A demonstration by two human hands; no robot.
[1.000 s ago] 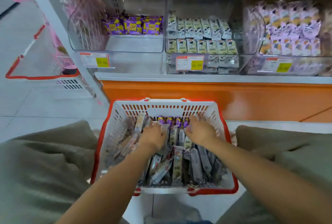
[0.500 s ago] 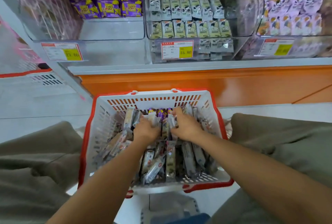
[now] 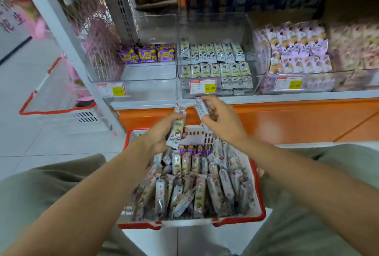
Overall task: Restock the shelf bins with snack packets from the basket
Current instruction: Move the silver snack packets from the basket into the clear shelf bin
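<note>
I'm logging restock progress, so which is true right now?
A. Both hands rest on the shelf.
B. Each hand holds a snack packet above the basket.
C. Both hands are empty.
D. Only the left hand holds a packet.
B: the left hand grips one long packet and the right hand grips a second packet, both above the basket.

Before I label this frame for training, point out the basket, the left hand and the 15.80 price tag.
Basket (image 3: 242, 222): head view, red front rim.
Left hand (image 3: 162, 132): head view, back of the hand.
15.80 price tag (image 3: 210, 88): head view, its yellow patch.
</note>
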